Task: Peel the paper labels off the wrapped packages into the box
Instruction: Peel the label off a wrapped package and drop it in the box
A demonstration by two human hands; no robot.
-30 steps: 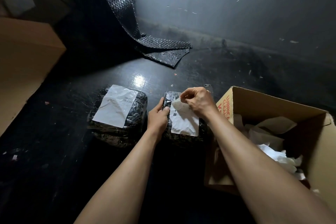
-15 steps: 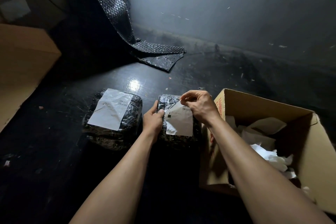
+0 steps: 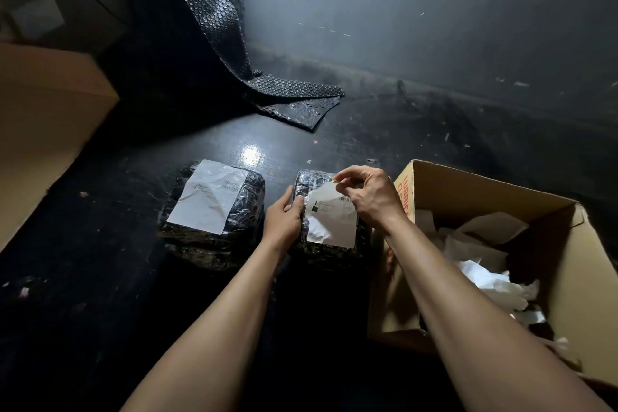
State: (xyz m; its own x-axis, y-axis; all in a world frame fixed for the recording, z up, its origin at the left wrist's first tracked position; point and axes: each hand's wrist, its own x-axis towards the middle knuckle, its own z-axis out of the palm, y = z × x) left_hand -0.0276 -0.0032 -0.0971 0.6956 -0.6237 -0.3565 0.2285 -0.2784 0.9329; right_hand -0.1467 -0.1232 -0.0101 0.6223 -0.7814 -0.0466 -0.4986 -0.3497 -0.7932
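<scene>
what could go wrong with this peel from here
1. The right hand pinches only the top corner of the paper label, which is already creased lower down; it may tear and leave a piece stuck.
2. The left hand holds the wrapped package by one side only, so a hard pull might lift or slide it.

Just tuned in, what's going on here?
A person is peeling labels. The left hand steadies the right-hand package while the right hand pinches the lifted top corner of its label; most of it is stuck down. The other package carries an intact label. The cardboard box holds crumpled paper.
</scene>
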